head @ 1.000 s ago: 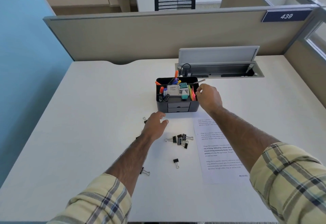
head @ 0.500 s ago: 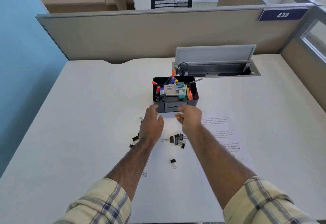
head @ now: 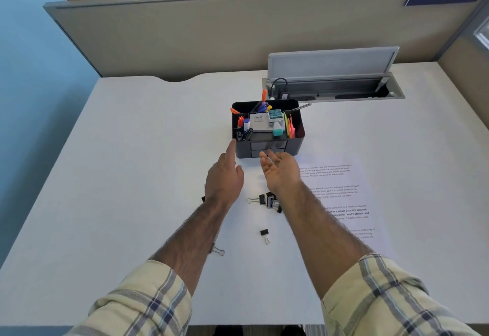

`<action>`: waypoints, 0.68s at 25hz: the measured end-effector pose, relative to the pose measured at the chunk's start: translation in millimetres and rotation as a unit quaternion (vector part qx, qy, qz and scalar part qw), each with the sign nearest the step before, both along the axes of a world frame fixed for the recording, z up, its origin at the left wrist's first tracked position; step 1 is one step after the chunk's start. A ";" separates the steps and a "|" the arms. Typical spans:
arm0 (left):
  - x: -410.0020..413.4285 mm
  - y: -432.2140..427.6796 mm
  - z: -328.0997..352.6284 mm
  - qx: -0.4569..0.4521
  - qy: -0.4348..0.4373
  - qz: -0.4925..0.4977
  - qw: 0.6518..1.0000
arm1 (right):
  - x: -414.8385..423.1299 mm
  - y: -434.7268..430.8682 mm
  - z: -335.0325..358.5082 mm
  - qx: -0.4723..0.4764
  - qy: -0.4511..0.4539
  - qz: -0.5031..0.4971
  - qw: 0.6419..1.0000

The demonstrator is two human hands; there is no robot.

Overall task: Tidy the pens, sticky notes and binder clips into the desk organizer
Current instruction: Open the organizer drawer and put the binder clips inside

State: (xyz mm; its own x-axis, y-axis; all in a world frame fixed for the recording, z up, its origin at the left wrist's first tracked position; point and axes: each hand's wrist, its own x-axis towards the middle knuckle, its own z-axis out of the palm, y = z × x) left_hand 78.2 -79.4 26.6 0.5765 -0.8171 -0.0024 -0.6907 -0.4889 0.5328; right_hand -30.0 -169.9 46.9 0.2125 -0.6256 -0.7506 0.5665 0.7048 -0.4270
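Note:
The black desk organizer [head: 300,134] stands mid-desk with pens [head: 260,106] upright in its back section, neon sticky notes [head: 290,127] on its right side, and two small drawers in front. My left hand [head: 225,176] is open, with a fingertip touching the organizer's front left corner. My right hand [head: 280,174] is open and loosely cupped, its fingertips at the lower drawer front. A cluster of black binder clips [head: 268,201] lies on the desk just behind my right wrist. A single binder clip [head: 264,233] lies nearer me, and another clip [head: 218,251] lies beside my left forearm.
A printed paper sheet [head: 341,198] lies right of my right arm. An open cable tray [head: 333,89] with a raised lid sits behind the organizer. A beige partition [head: 238,31] borders the desk's far edge, and a blue wall is on the left.
My right hand left the organizer's right rim and came down to its drawer front. My left hand moved forward from the clips to the organizer's left corner.

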 end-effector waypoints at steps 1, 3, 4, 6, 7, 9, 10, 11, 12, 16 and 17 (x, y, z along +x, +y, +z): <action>-0.1 -0.3 0.4 0.002 -0.002 -0.001 1.000 | 0.9 0.4 -2.1 0.000 -0.009 -0.006 1.000; -0.8 -1.3 1.6 0.008 -0.011 -0.002 1.000 | 1.9 1.8 -4.6 0.002 -0.023 -0.013 1.000; -0.9 -1.7 2.4 0.011 -0.015 -0.003 1.000 | 2.0 2.5 -5.1 0.004 -0.028 -0.017 0.999; -0.7 -1.3 3.2 0.015 -0.021 -0.007 1.000 | 2.2 3.0 -6.2 0.008 -0.044 -0.029 0.999; -0.8 -0.9 3.3 0.017 -0.025 -0.009 0.999 | 2.4 2.6 -6.9 0.010 -0.053 -0.036 0.998; -0.3 0.6 3.7 0.026 -0.031 -0.012 0.999 | 2.5 3.0 -7.6 0.017 -0.064 -0.043 0.997; 0.3 1.1 3.8 0.035 -0.031 -0.013 0.999 | 2.4 3.7 -6.7 0.018 -0.067 -0.042 0.997; 0.9 1.1 3.3 0.045 -0.032 -0.014 0.998 | 2.4 4.0 -6.7 0.018 -0.069 -0.043 0.997; 1.7 1.3 2.9 0.054 -0.032 -0.015 0.998 | 2.3 4.5 -5.8 0.019 -0.072 -0.044 0.996; 2.9 2.7 0.4 0.064 -0.033 -0.024 0.997 | 1.9 6.5 -6.0 0.028 -0.073 -0.038 0.996; 2.5 2.8 0.3 0.067 -0.032 -0.025 0.997 | 1.3 8.0 -8.0 0.029 -0.070 -0.036 0.996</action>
